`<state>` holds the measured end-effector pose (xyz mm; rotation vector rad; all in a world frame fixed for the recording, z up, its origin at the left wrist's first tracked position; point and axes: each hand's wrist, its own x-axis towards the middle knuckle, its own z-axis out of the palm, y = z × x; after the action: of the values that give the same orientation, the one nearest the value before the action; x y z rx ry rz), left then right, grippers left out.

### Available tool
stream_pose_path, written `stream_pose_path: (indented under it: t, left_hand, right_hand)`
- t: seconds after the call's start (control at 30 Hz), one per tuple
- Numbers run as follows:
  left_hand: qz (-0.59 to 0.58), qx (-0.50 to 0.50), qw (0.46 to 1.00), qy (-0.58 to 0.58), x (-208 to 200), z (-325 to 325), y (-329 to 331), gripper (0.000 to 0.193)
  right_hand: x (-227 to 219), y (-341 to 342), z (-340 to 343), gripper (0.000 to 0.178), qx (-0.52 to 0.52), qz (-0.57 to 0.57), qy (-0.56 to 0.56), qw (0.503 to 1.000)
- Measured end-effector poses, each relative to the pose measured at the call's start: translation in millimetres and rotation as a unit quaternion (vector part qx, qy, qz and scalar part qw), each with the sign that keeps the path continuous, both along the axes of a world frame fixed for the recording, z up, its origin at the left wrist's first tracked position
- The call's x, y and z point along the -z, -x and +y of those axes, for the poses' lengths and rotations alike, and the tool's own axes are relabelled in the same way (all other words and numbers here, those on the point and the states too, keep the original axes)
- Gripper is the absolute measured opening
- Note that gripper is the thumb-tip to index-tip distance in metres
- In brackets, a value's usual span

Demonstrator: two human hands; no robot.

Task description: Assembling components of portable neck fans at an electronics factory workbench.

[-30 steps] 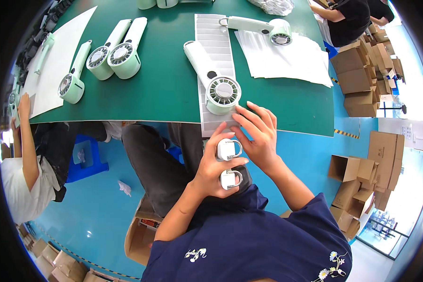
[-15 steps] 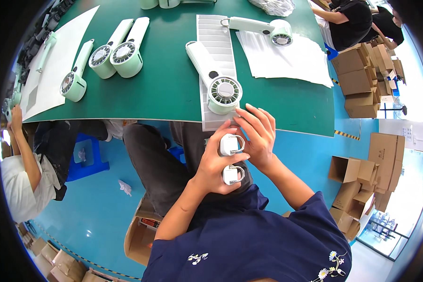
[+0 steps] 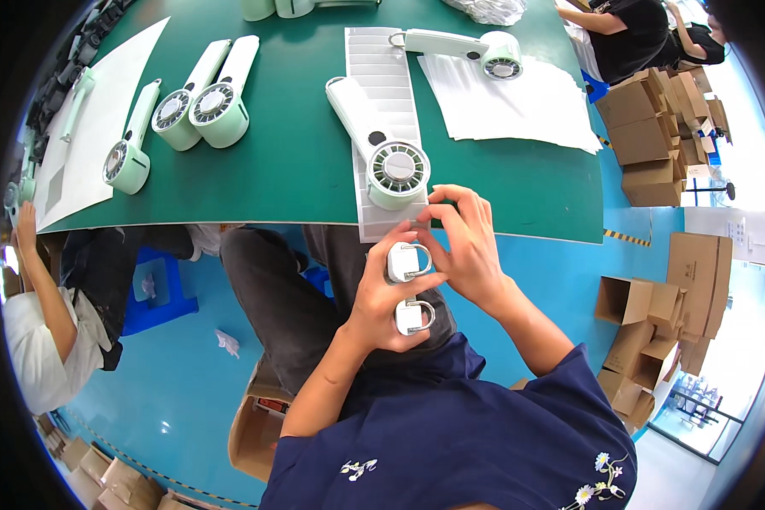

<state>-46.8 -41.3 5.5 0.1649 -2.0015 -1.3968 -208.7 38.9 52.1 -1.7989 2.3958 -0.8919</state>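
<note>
My left hand (image 3: 374,302) is wrapped round two handheld fans, of which the white handle ends (image 3: 404,262) with metal loops face up; the rest of them is hidden. My right hand (image 3: 470,251) is closed in a pinch at the near right corner of a pale sheet of strips (image 3: 381,58). Whatever lies between its fingertips is too small to tell. Just beyond the fingers, a white and pale green handheld fan (image 3: 398,170) rests on the sheet, its round grille up. Another such fan (image 3: 500,58) lies farther back, across the sheet and some white papers (image 3: 501,110).
Several more fans (image 3: 221,110) stand on the green table (image 3: 272,183) to the left. A co-worker's hand (image 3: 27,229) shows at the far left. Blue stool (image 3: 157,293) and open carton (image 3: 255,433) are on the floor; stacked cardboard boxes (image 3: 642,127) stand to the right.
My right hand's fingers have drawn together into a pinch at the sheet's corner. My left hand, still round the two fans, has shifted slightly left in the picture, as has the table scene.
</note>
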Motion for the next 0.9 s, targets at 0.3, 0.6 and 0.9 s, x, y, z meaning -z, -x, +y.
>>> stream_pose_path:
  t: [0.3,0.6,0.9]
  left_hand:
    - [0.008,0.005,1.000,0.004,3.3,-1.6,0.1,0.055]
    - [0.006,-0.003,1.000,-0.004,5.6,-0.6,1.4,0.052]
    - [0.005,0.004,1.000,-0.001,5.0,-0.4,-0.7,0.052]
  right_hand:
    - [25.9,-3.1,1.2,0.031,0.000,0.100,0.134,0.986]
    - [31.6,-4.5,2.6,0.026,0.012,0.073,0.161,0.984]
    - [17.8,-2.7,14.8,0.021,-0.027,-0.036,0.140,0.989]
